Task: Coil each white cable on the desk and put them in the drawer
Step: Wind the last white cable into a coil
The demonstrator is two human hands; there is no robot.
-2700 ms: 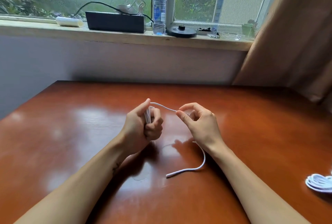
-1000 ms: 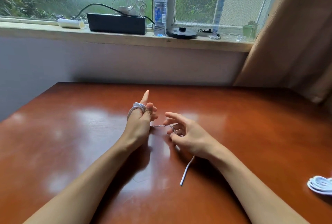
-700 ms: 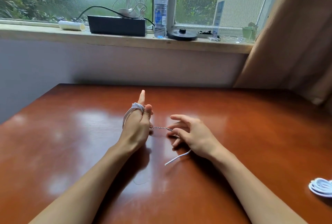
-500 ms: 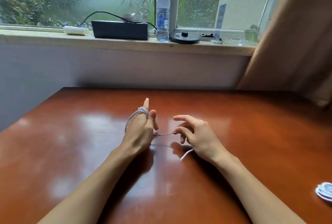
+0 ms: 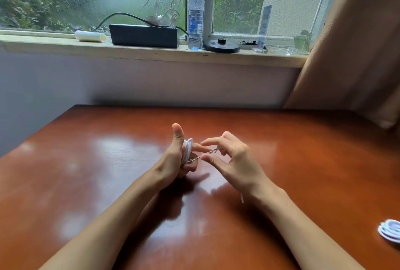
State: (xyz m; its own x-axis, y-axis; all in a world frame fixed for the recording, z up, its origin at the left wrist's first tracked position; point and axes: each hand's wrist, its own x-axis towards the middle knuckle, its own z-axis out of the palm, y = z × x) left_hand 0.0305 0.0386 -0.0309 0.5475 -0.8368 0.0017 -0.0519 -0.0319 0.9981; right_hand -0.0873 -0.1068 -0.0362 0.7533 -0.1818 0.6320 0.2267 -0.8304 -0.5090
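1. Cable [image 5: 187, 148] is white, thin and round. Most of it is wound in tight loops around the fingers of the left hand [image 5: 176, 161], just above the tabletop [image 5: 86, 172].
2. The left hand grips these loops with curled fingers, and its thumb stands up.
3. The right hand [image 5: 236, 161] pinches the short stretch that runs out of the loops. This stretch looks grey and twisted; I cannot tell why.
4. A short free end [image 5: 242, 198] shows under the right wrist, so I judge the winding nearly finished.
5. A second coil [image 5: 389, 230], also white, lies flat at the right edge of the tabletop, well apart from the hands. It looks done.
6. What is left: the last turns, then both coils into the drawer, which is not in view.
7. The tabletop is glossy, smooth red-brown wood, so a loose coil may slide or spring open there.
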